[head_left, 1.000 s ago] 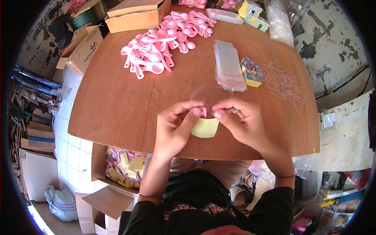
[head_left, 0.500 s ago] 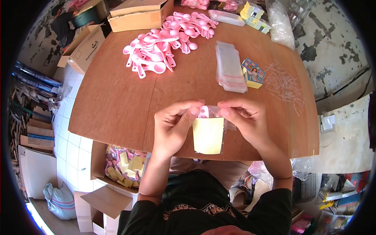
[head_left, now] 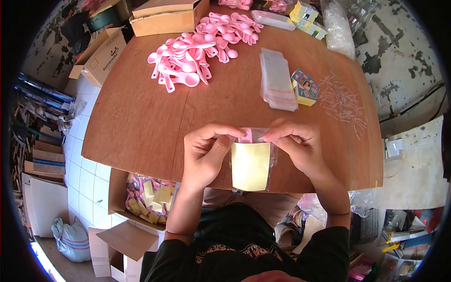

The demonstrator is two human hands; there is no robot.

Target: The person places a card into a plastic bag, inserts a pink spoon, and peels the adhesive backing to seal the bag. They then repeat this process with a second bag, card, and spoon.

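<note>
Close to the table's near edge, a small clear plastic bag (head_left: 258, 133) hangs between my hands. Inside it are a pale yellow card (head_left: 251, 167) and a pink spoon (head_left: 246, 136), whose handle end shows above the card; the card hides the rest. My left hand (head_left: 206, 148) pinches the bag's upper left corner between thumb and fingers. At the upper right corner, my right hand (head_left: 297, 143) is closed on the plastic the same way. Beyond my hands lie a stack of flat clear bags (head_left: 276, 80) and a pile of printed cards (head_left: 306, 89).
Loose pink spoons (head_left: 188, 58) are heaped on the wooden table (head_left: 136, 127), before a cardboard box (head_left: 164, 21). Thin clear strips (head_left: 343, 103) lie scattered at the right. Below the left edge, an open carton (head_left: 117, 197) holds bagged spoons with yellow cards.
The bag and card sit slightly lower, and more of the bag's top edge shows. My right fingers have shifted slightly along the plastic. The person at the far upper left has shifted.
</note>
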